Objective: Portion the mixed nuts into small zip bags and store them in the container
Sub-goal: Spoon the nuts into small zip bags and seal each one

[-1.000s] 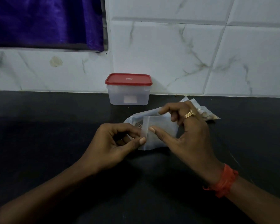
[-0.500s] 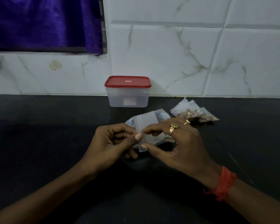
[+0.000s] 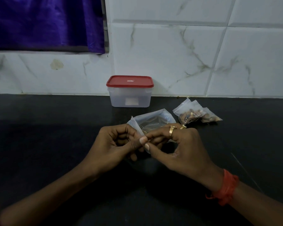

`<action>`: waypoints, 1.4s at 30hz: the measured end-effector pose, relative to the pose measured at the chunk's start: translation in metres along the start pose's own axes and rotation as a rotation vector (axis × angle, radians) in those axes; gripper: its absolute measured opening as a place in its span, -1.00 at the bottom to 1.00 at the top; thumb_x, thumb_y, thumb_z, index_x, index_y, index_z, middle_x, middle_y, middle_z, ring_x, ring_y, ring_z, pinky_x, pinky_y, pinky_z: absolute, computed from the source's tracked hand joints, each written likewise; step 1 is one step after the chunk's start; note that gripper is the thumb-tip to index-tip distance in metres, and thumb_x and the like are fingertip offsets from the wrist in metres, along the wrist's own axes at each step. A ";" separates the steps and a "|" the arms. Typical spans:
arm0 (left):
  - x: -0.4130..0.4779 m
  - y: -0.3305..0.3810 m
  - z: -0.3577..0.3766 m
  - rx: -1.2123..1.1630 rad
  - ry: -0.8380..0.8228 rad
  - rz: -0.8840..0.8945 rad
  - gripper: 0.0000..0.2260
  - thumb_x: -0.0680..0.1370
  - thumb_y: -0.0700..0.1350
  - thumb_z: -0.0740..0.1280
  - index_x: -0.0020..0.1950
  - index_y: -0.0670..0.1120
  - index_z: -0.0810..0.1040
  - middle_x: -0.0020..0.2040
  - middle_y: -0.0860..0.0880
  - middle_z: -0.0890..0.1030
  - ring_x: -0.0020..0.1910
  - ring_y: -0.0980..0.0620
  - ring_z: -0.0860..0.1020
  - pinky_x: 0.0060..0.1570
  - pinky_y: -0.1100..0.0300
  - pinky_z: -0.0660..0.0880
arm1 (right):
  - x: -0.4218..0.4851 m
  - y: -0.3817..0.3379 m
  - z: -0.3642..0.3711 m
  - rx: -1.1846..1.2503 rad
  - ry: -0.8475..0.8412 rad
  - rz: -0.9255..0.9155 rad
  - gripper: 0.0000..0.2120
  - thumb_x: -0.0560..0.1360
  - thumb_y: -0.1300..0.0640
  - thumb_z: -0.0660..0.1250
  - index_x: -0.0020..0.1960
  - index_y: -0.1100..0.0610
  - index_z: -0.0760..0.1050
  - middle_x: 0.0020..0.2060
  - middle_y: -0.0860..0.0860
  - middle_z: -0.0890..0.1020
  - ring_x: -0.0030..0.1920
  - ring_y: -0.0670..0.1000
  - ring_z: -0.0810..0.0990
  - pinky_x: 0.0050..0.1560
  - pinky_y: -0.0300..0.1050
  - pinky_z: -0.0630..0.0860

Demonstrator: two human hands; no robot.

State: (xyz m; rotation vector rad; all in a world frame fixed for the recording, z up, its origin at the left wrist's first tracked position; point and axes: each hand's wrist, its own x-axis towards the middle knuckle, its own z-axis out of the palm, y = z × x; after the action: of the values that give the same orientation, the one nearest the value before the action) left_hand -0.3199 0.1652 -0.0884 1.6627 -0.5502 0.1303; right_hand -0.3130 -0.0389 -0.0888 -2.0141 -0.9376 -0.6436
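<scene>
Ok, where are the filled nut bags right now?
Head view: the filled nut bags lie on the dark counter, right of centre, just beyond the right hand and right of the red-lidded container.

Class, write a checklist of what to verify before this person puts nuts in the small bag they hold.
1. Grip on the small zip bag: ok, left hand and right hand pinch it.
2. Its mouth opened: cannot tell.
3. The large clear bag close behind the hands: ok.
4. Open container: not ok, red lid is on.
5. The filled bags lie aside on the counter: ok.
</scene>
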 end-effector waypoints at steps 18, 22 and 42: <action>-0.001 -0.006 -0.001 0.043 -0.060 0.031 -0.85 0.52 -0.06 0.43 -0.06 -0.13 0.67 -0.18 -0.17 0.68 -0.35 -0.07 0.64 -0.35 0.13 0.60 | 0.001 -0.001 0.002 -0.150 0.069 -0.121 -0.88 0.42 0.32 0.49 -0.11 0.15 0.60 -0.19 -0.09 0.65 -0.15 -0.10 0.63 -0.14 -0.08 0.58; -0.001 -0.007 -0.001 0.071 -0.052 0.048 -0.86 0.53 -0.11 0.45 -0.05 -0.20 0.64 -0.23 -0.12 0.66 -0.34 0.04 0.63 -0.35 0.18 0.58 | 0.000 -0.001 0.003 -0.156 0.048 -0.142 -0.89 0.46 0.30 0.42 -0.06 0.14 0.66 -0.12 -0.07 0.68 -0.09 -0.10 0.65 -0.06 -0.09 0.59; 0.001 -0.004 -0.008 0.258 0.216 0.219 -0.76 0.48 0.02 0.42 0.09 -0.05 0.57 0.00 -0.02 0.65 -0.17 -0.06 0.65 -0.28 -0.09 0.62 | 0.004 0.008 -0.004 -0.041 0.117 -0.080 -0.79 0.45 0.39 0.44 -0.01 0.14 0.69 -0.07 -0.06 0.71 0.02 -0.17 0.65 0.07 -0.28 0.57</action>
State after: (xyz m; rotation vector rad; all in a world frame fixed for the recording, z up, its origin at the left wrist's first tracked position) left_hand -0.3158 0.1726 -0.0904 1.8054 -0.5662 0.5543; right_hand -0.3046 -0.0440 -0.0872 -1.9602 -0.9456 -0.8213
